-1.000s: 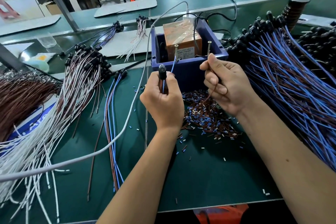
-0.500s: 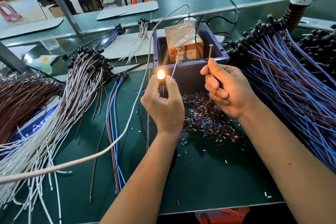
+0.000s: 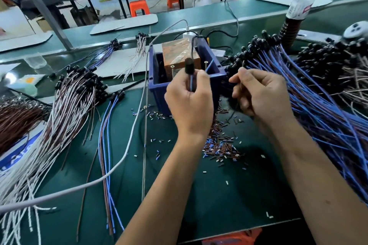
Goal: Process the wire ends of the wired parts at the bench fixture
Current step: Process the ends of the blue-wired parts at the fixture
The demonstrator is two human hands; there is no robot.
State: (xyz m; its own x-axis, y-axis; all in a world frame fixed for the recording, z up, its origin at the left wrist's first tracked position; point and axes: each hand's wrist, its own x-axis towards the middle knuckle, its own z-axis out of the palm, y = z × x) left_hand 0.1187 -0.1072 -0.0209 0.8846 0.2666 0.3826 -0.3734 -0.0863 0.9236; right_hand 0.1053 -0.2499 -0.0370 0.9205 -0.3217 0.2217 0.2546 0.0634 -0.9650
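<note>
One wired part (image 3: 188, 69) sits gripped in the left hand (image 3: 189, 105), cap above the fist, w/ right hand (image 3: 260, 93) pinching a thin lead beside it: keep ends steady just beyond both fists at the blue fixture (image 3: 157, 87).

Factory assembly line: green benches (image 3: 229, 195), piled wire bundles (image 3: 328, 115).

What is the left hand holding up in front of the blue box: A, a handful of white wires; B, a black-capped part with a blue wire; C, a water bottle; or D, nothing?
B: the left hand grips a black-capped part whose blue wire runs down into the fist, right in front of the blue box.
</note>
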